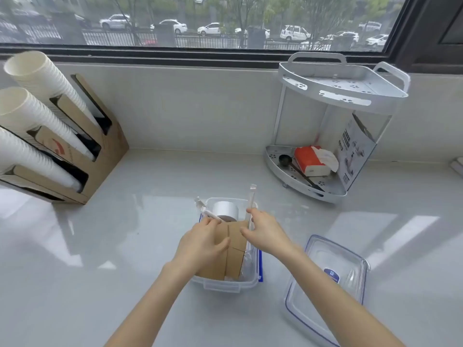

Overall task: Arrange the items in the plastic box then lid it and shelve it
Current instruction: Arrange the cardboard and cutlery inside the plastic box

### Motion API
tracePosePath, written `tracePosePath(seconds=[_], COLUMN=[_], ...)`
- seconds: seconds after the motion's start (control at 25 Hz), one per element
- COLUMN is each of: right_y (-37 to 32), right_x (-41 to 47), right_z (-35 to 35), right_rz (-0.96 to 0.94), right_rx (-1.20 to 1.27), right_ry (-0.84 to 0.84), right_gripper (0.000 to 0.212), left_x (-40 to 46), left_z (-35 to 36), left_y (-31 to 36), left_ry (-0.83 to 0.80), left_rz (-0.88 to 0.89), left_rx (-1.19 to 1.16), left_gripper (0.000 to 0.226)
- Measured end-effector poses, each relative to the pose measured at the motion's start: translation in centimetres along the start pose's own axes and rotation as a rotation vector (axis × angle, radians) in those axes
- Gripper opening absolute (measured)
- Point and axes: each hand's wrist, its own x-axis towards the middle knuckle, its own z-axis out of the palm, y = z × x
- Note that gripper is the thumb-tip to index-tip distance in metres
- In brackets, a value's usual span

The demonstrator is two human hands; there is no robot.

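Box (226,284): clear plastic, blue clips on its right side, lid off; it stands on the grey counter (125,246) in the middle foreground. All places below are told from this box.
Inside the box: brown cardboard pieces (235,246) fill the near and middle part; a silver-grey roll (225,210) lies at the far end; some clear wrapping shows along the right wall, too blurred to name.
Left hand (203,242): over the left half of the box, above the cardboard, fingers curled; its fingertips pinch a white wrapped stick (206,211) that slants out over the far-left corner of the box.
Right hand (263,234): over the right wall of the box, thumb and forefinger closed on a second wrapped stick (251,204) that stands nearly upright, its top above the far-right corner of the box.
Lid (328,284): clear with a blue seal and a blue label, lying flat on the counter just right of the box, apart from it.
Rack (338,121): white two-tier corner rack, beyond the box to the far right, against the wall; top tier bare; bottom tier holds an orange tissue pack (309,160), a black scoop (288,162) and a printed pouch (355,151).
Cup holder (82,151): cardboard dispenser with three stacks of white paper cups (32,116), well left of the box, against the wall.
Window (200,21): behind the counter, far side of the box.
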Motion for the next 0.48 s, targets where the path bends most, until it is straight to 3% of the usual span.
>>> tracePosePath(seconds=[0.2, 0.48], right_y=[0.3, 0.3], right_x=[0.0, -0.6], right_z=[1.1, 2.0], right_rz=[0.040, 0.084], right_rx=[0.029, 0.178], right_ry=[-0.014, 0.049], right_gripper=[0.053, 0.044], left_x=[-0.2, -0.4], left_z=[1.4, 2.9], left_y=[-0.5, -1.1], left_ry=[-0.061, -0.004], left_rz=[-0.033, 0.002], left_rx=[0.092, 0.103], left_gripper=[0.054, 0.056])
